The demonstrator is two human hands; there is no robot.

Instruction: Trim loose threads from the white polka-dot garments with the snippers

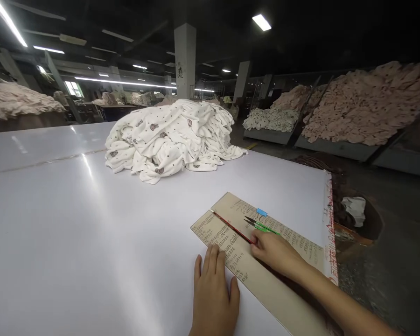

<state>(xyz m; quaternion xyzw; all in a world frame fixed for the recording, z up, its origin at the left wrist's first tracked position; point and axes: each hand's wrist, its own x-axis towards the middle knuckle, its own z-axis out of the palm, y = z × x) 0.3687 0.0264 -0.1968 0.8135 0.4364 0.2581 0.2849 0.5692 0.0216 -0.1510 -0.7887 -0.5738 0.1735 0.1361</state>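
Ruled card strips (266, 261) at the right edge of the white table (73, 224), both hands on them.

Table: broad, glossy, white, runs to the far left corner. Heap of white printed garments (168, 137) piled near the far edge, well apart from the hands. Card strips: two long tan pieces with columns of small print, lying side by side, slanting toward the near right corner; blue clip (262, 212) on the outer strip's far end. Left hand (213, 294) flat, fingers spread open, fingertips resting on the inner strip's near edge. Right hand (276, 254) lies on the strips, closed around a thin red pen (233, 227), tip pointing to the far end. Green-handled snips (261, 226) lie on the outer strip just beyond the right-hand fingers; whether they touch, cannot tell.
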